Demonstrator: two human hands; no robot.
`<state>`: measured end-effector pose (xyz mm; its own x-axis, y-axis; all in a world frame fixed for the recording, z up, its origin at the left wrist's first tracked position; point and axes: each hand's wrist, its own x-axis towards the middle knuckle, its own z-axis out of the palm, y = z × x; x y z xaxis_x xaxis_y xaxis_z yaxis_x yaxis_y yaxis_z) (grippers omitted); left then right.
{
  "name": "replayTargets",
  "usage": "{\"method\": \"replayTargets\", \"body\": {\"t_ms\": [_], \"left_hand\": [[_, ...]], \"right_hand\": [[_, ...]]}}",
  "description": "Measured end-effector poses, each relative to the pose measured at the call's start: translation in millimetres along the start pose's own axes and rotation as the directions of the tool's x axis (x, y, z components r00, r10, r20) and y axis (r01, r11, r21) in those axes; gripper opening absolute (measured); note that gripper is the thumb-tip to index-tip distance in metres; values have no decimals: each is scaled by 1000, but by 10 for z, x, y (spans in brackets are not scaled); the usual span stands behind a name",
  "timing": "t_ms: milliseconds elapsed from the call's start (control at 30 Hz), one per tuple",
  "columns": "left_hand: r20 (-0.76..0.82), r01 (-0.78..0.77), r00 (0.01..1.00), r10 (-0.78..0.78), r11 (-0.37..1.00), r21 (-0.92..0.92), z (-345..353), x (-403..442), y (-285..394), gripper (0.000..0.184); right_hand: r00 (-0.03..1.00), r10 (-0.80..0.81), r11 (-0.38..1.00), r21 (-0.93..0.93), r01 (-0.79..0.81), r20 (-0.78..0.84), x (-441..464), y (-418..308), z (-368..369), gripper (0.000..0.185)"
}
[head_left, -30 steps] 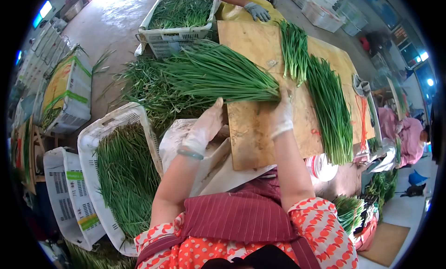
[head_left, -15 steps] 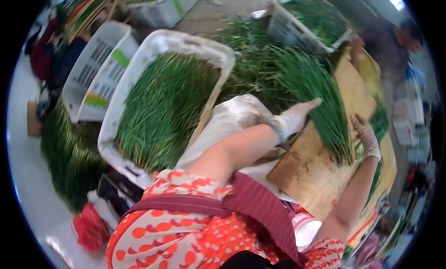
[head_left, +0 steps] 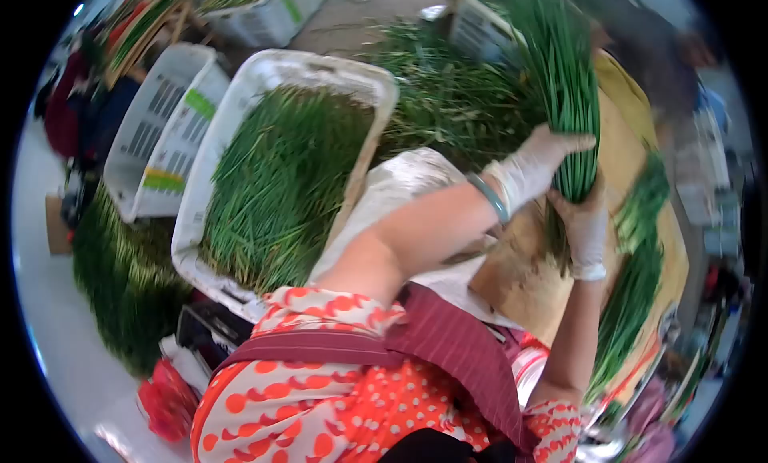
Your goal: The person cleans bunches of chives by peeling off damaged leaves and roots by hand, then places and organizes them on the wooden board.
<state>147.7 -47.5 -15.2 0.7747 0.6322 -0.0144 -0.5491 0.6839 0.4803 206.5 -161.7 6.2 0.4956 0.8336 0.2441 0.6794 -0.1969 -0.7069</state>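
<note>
A thick bunch of green chives [head_left: 566, 79] stands raised over the wooden board [head_left: 520, 291], its leaves fanning upward and its root ends hanging down. My left hand [head_left: 540, 163], in a pale glove, grips the bunch from the left, thumb across the stalks. Lower on the stalks, my right hand [head_left: 584, 223], gloved too, is closed around them from the right. Its palm side and some fingers are hidden by the hand and stalks. More chives [head_left: 632, 303] lie along the board's right side.
A white crate [head_left: 184, 223] full of chives stands to the left, an emptier white crate [head_left: 136, 155] beyond it. Loose greens [head_left: 456, 95] are heaped past the board. Another crate [head_left: 476, 31] stands behind them. A blurred person [head_left: 668, 79] is at the upper right.
The chives have been lifted from the board and tipped upright. My right hand has moved left and closed on the stalks; my left hand has moved up with the bunch.
</note>
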Motion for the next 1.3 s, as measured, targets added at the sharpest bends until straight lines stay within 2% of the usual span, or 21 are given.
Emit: {"method": "replayTargets", "body": {"t_ms": [100,167,233,300,333,367,433,567,633,667,700,733,800,833,900,967,1033,1100,1167,1233,1300], "left_hand": [[147,-57,989,18,964,261,584,-89,248,28],[232,-77,973,-21,910,408,944,-178,357,30],[390,-205,920,22,878,432,1105,-127,276,30],[488,-303,873,2,785,540,1263,-227,331,30],[472,-169,878,-77,874,456,1324,-285,325,39],[484,-115,859,-167,859,499,1303,-261,301,40],[470,-150,865,-174,805,574,1229,-129,161,44],[490,-205,868,-82,839,503,1418,-148,93,53],[578,-464,815,50,655,597,1563,-198,100,46],[513,-469,857,52,495,732,1568,-118,100,38],[515,-469,856,47,488,736,1586,-107,99,38],[461,-455,882,93,420,785,1610,-103,106,35],[317,-330,944,96,328,885,1664,-108,170,26],[322,-336,942,95,323,885,1628,-77,230,26],[285,-273,957,50,484,832,1484,24,416,24],[192,-152,981,20,694,704,1428,77,662,23],[220,-251,964,147,775,580,1427,98,928,22],[313,-255,941,129,879,404,1240,317,1289,17],[280,-252,949,147,886,389,1142,251,1566,16],[319,-325,928,192,838,438,936,314,1902,17],[272,-347,930,246,831,434,799,264,2093,16]], "right_hand": [[977,-53,983,159,87,-205,4,-149,-247,72],[983,-9,933,351,74,-183,14,-362,-513,65],[982,-16,856,505,112,-191,-25,-464,-756,64],[973,-46,810,562,168,-224,-50,-430,-919,62],[977,7,793,597,124,-213,-102,-446,-962,61],[977,-13,742,653,152,-212,-99,-370,-969,59],[960,2,643,736,213,-280,-55,-187,-908,59],[958,-39,736,640,220,-285,-26,-257,-957,60],[943,-179,751,580,315,-280,68,-318,-909,63],[969,-148,730,638,243,-199,140,-258,-796,71],[968,-146,725,643,247,-206,212,-137,-674,71],[939,-156,794,526,304,-307,284,-10,-551,78],[954,-139,801,537,266,-265,263,21,-499,102],[952,-142,798,537,272,-271,208,58,-473,102],[993,-114,891,440,112,-22,104,252,-318,99],[993,-111,860,503,83,27,-44,409,-81,100],[990,-117,829,557,50,84,-139,407,44,101],[990,-33,755,652,-67,139,-170,313,158,100],[993,-40,759,650,-42,111,-150,234,245,91],[980,80,877,454,-157,184,-97,127,272,79],[987,53,889,442,-117,154,-77,3,296,69]]}}
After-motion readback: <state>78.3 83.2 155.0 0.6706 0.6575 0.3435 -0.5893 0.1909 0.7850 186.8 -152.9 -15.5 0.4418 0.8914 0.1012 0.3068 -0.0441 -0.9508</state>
